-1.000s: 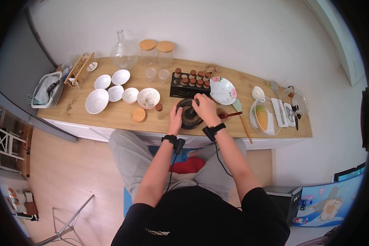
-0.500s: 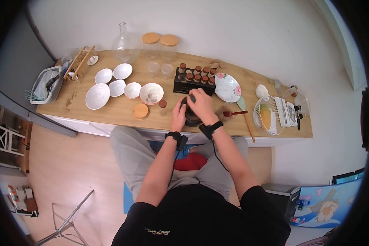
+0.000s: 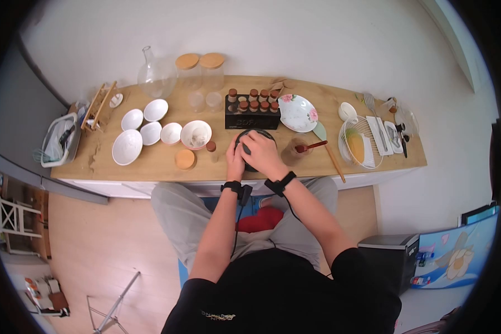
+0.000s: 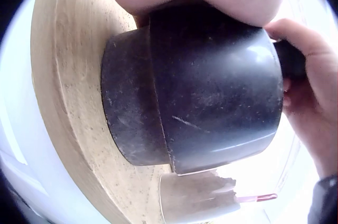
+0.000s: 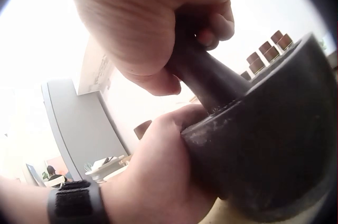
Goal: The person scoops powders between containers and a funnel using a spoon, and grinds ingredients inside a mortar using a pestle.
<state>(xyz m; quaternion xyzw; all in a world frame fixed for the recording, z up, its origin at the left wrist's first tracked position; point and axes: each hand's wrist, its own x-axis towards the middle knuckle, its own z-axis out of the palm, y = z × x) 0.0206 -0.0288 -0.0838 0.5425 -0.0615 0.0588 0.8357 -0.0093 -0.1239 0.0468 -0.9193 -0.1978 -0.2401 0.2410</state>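
Note:
A black mortar (image 4: 216, 87) stands near the counter's front edge, seen from its side in the left wrist view. My left hand (image 3: 235, 161) holds its left side, the palm against the outer wall in the right wrist view (image 5: 163, 166). My right hand (image 3: 261, 155) grips the top of a dark pestle (image 5: 211, 79), fingers curled round it. The pestle leans against the mortar's rim, its lower end hidden inside. What lies in the mortar cannot be seen.
Behind the mortar stands a black rack (image 3: 251, 120) of brown-capped jars. A glass cup (image 3: 293, 153) with a red-handled tool is to the right, near a floral plate (image 3: 299, 113). White bowls (image 3: 127, 147), a wooden lid (image 3: 185, 159) and a small capped jar (image 3: 212, 151) are left.
The pestle has tilted toward the left rim, and my right hand has shifted left with it, now close over my left hand. The head view has also shifted.

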